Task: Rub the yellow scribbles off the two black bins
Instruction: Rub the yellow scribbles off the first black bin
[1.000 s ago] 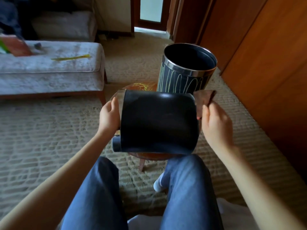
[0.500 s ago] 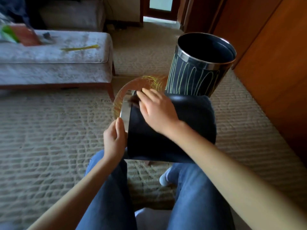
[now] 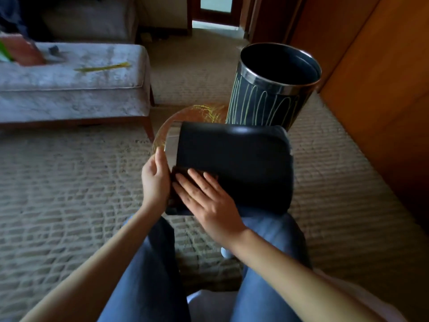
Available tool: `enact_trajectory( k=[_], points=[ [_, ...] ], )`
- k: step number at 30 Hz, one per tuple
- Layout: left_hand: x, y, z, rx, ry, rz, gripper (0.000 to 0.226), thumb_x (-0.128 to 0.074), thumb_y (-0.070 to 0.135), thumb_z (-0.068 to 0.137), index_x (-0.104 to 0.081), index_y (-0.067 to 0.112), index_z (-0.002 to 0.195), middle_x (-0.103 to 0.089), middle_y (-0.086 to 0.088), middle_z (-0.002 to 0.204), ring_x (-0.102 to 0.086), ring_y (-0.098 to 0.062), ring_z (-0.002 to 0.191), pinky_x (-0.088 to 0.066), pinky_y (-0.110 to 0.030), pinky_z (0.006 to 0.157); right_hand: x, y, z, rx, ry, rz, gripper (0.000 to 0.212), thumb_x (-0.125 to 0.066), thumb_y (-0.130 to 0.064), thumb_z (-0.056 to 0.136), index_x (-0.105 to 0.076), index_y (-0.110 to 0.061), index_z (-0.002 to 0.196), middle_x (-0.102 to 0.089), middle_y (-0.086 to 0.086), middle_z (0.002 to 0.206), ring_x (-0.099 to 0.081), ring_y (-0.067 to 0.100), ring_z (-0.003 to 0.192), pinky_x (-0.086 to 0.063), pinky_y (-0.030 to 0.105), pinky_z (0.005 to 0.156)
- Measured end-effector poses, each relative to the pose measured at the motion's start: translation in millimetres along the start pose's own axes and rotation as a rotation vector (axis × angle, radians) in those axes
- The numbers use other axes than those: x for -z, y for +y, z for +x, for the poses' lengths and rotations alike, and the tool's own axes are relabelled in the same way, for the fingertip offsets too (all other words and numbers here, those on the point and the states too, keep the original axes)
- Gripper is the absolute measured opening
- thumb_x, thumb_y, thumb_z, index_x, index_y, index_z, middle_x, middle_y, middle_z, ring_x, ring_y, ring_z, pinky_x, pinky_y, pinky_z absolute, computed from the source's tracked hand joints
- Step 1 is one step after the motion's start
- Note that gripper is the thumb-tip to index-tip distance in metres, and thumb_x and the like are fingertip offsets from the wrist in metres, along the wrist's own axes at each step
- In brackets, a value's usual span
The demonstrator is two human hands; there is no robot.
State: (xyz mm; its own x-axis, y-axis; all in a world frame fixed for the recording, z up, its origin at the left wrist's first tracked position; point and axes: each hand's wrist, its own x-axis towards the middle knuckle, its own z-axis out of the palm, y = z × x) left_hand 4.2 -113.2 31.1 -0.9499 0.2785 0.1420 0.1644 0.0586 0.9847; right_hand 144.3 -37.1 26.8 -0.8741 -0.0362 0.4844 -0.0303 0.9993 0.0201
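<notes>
Sideways lies the smooth black cylindrical bin (image 3: 232,163); my left hand (image 3: 155,180) grips its chrome rim, fingers hidden, while my right hand (image 3: 204,198) presses flat-fingered on a dark cloth (image 3: 180,170).

Plain black bin (image 3: 234,163) with a silver rim; upright black bin (image 3: 267,105) looped in yellow scribbles (image 3: 262,105); beige ribbed carpet (image 3: 69,182); blue jeans (image 3: 148,275)

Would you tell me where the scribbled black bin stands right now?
Head view, upper right: the scribbled bin stands upright just behind the sideways bin, near the wooden panelling.
</notes>
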Motion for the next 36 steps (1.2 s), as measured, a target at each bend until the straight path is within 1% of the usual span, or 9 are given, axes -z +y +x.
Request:
enact_trajectory(
  k=[3,7,10,15,20,25,29,33,36],
  points=[
    [-0.8,2.7,-12.4,-0.024,0.041,0.072,0.048,-0.036,0.03,0.108,-0.039,0.008,0.065,-0.039,-0.004,0.058,-0.034,-0.003,0.051,-0.032,-0.021,0.052,13.1,30.2,-0.1,0.021,-0.004,-0.005,0.042,-0.038,-0.005,0.102,-0.054,-0.011,0.14,-0.05,0.007,0.148,-0.043,0.028,0.139,-0.027,0.044,0.12],
    [5.6,-6.5,-27.2,0.011,0.037,0.085,0.05,-0.036,0.034,0.107,-0.038,0.006,0.065,-0.04,-0.009,0.056,-0.037,-0.012,0.05,-0.034,-0.028,0.05,46.8,111.2,24.6,-0.404,0.006,-0.005,0.037,-0.045,-0.008,0.091,-0.068,-0.003,0.119,-0.066,0.014,0.128,-0.061,0.032,0.118,-0.038,0.05,0.11],
    [12.6,-9.4,-39.2,0.039,-0.014,0.083,0.05,-0.034,0.034,0.107,-0.036,0.013,0.062,-0.039,-0.002,0.051,-0.037,-0.006,0.043,-0.032,-0.027,0.045,76.6,162.8,27.6,-0.589,-0.178,0.054,0.033,-0.044,-0.009,0.097,-0.066,-0.004,0.122,-0.064,0.011,0.131,-0.059,0.031,0.12,-0.031,0.046,0.116],
    [2.2,32.2,9.7,0.142,-0.148,0.25,0.045,-0.037,0.03,0.105,-0.046,0.013,0.064,-0.043,0.0,0.055,-0.042,-0.009,0.046,-0.035,-0.027,0.047,77.9,149.6,-17.3,-0.377,0.022,-0.012,0.033,-0.047,-0.009,0.098,-0.066,-0.002,0.123,-0.066,0.012,0.128,-0.06,0.031,0.119,-0.043,0.045,0.108],
    [-28.2,47.4,75.2,0.428,-0.276,0.218,0.035,-0.04,0.023,0.102,-0.067,0.001,0.105,-0.054,-0.001,0.061,-0.048,-0.005,0.034,-0.034,-0.016,0.035,77.4,112.5,-67.7,-0.285,0.156,-0.052,0.034,-0.048,-0.002,0.1,-0.06,-0.003,0.132,-0.057,0.013,0.139,-0.051,0.032,0.131,-0.038,0.055,0.109],
    [-19.9,34.6,76.8,0.323,-0.24,0.375,0.045,-0.041,0.035,0.1,-0.069,0.0,0.107,-0.065,-0.01,0.076,-0.063,-0.025,0.069,-0.042,-0.029,0.06,78.7,80.5,-111.2,-0.195,0.051,-0.139,0.04,-0.054,-0.002,0.098,-0.055,-0.006,0.137,-0.05,0.012,0.147,-0.042,0.031,0.14,-0.034,0.051,0.115],
    [-11.4,32.1,59.5,0.237,-0.173,0.362,0.047,-0.04,0.035,0.099,-0.068,-0.003,0.095,-0.07,-0.024,0.089,-0.067,-0.037,0.089,-0.048,-0.037,0.074,82.6,111.0,-68.5,-0.344,0.039,-0.053,0.041,-0.047,-0.015,0.1,-0.053,-0.008,0.14,-0.052,0.011,0.146,-0.045,0.029,0.138,-0.034,0.046,0.115],
    [-7.6,37.3,41.4,0.222,-0.131,0.312,0.044,-0.04,0.037,0.101,-0.054,0.015,0.065,-0.055,-0.001,0.063,-0.053,-0.017,0.065,-0.04,-0.032,0.067,89.4,149.4,3.3,-0.571,-0.223,0.049,0.034,-0.039,-0.02,0.102,-0.063,-0.007,0.123,-0.063,0.012,0.129,-0.057,0.032,0.121,-0.046,0.041,0.097],
    [-1.1,33.2,25.2,0.18,-0.107,0.297,0.043,-0.041,0.04,0.099,-0.05,0.012,0.067,-0.048,-0.003,0.063,-0.045,-0.016,0.063,-0.038,-0.034,0.064,90.1,177.2,51.9,-0.726,-0.59,0.133,0.03,-0.035,-0.026,0.102,-0.059,-0.016,0.087,-0.063,0.005,0.091,-0.059,0.031,0.093,-0.041,0.037,0.071]
  ],
)
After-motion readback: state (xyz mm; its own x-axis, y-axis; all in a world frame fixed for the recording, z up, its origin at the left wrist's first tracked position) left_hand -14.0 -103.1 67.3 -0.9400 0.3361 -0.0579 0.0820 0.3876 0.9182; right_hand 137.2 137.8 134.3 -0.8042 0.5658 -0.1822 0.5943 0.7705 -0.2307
